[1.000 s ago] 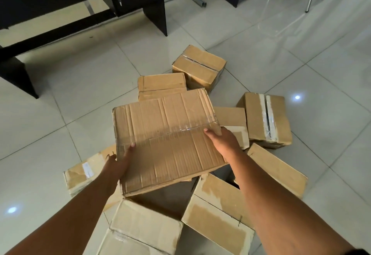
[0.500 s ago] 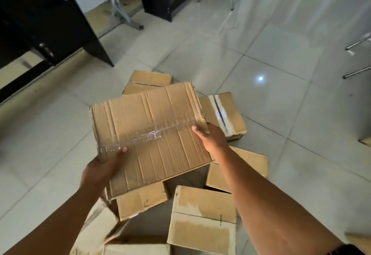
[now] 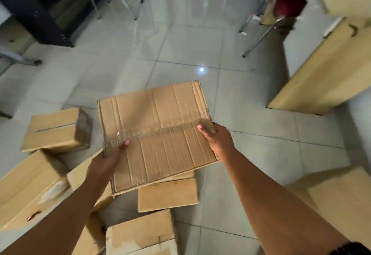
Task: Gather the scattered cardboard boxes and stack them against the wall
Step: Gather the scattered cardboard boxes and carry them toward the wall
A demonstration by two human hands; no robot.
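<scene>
— Both hands are on one cardboard box [image 3: 158,134]: the left hand [image 3: 106,163] grips its left edge with the thumb lying over the clear tape seam, and the right hand [image 3: 217,139] clasps the right edge, thumb on top.

— Where is that box?

— Held off the tiled floor [image 3: 251,154], between the two hands, its creased top facing up and tilted slightly.

— And the others?

— Scattered on the floor below and to the left of the hands: a taped box [image 3: 57,130] left of the left hand, a larger one [image 3: 30,188] under the left forearm, two more [image 3: 167,196] [image 3: 140,234] beneath the held box. Another carton [image 3: 341,198] sits beyond the right forearm.

— Anything ahead?

— A pale wooden panel [image 3: 325,70] up and right of the right hand, metal chair legs [image 3: 128,8] farther off.
</scene>
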